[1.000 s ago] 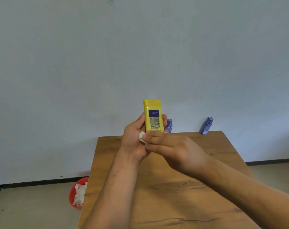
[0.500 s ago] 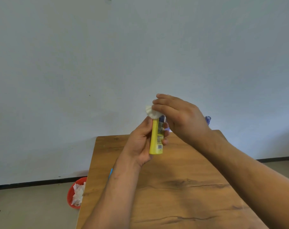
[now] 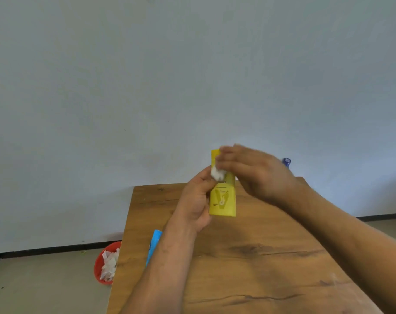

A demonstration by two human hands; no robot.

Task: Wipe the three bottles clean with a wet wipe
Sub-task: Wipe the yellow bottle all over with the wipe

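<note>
Table (image 3: 260,257) of brown wood fills the near part of the view, and both forearms reach over it from below. A blue packet (image 3: 153,245), probably the pack of wipes, lies near its left edge and is half hidden by the left arm. On the floor beside the table stands a red bin (image 3: 101,264) with crumpled white tissues inside.

Farther in, the left hand (image 3: 197,200) holds the yellow bottle (image 3: 223,200) up above the far half of the table. Its fingers (image 3: 206,177) are curled round the bottle's left side. The bottle stands about upright, with its printed face toward the camera. The right hand (image 3: 255,173) is blurred. Its fingers (image 3: 226,165) are bunched together on a small white wet wipe (image 3: 217,174) and press it on the upper part of the bottle.

At the far edge of the table, close to the wall, stands one blue bottle (image 3: 287,162), well apart from both hands. Only its top shows behind the right wrist. A third bottle I cannot see in this view — it may be hidden by the hands.

In my judgement the task is somewhere in the middle: the yellow bottle is under the wipe now, at its upper part. The lower part and the back side may also need a pass. If the blue bottle is already clean I cannot tell — the tissues in the bin give a hint of finished wiping, but no proof.
</note>
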